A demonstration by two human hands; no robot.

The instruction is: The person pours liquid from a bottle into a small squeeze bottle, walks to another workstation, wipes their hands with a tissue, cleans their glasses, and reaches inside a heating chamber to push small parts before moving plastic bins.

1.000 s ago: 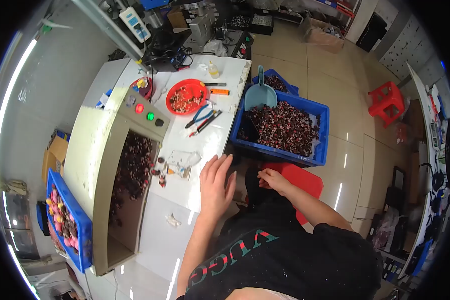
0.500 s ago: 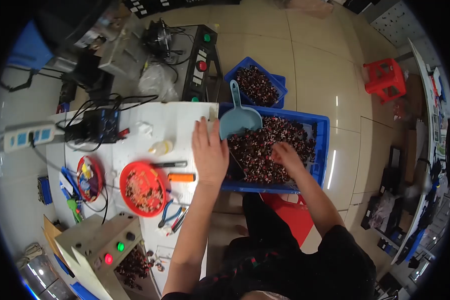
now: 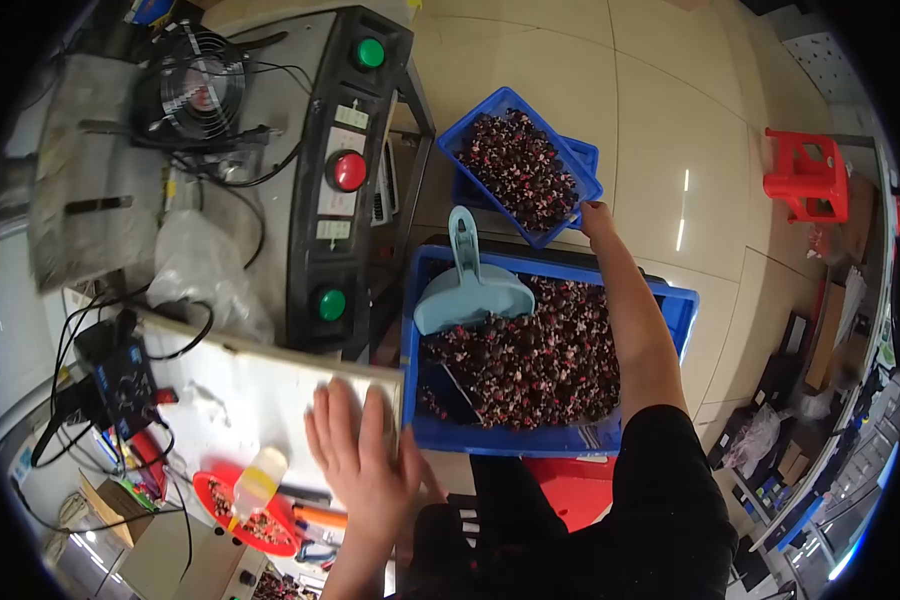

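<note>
My right hand (image 3: 594,220) reaches out over the large blue bin and is closed on the near right corner of a smaller blue tray (image 3: 556,140). Small dark, red and pale pieces (image 3: 520,170) fill that tray, which rests on another blue tray (image 3: 582,152). My left hand (image 3: 362,462) lies flat on the corner of the white table (image 3: 220,375), fingers spread, holding nothing. Between the hands is the large blue bin (image 3: 530,440), heaped with the same kind of pieces (image 3: 550,350). A light blue scoop (image 3: 475,298) lies on the heap, handle pointing away.
At the left stands a machine with a control panel (image 3: 348,170) and a fan (image 3: 202,82). A red bowl (image 3: 280,535) and a yellowish bottle (image 3: 258,484) are on the table. A red stool (image 3: 808,175) stands on the floor at right.
My right hand has left the pieces in the large bin and moved forward to the smaller tray's corner. The view has shifted forward. My left hand stays on the table.
</note>
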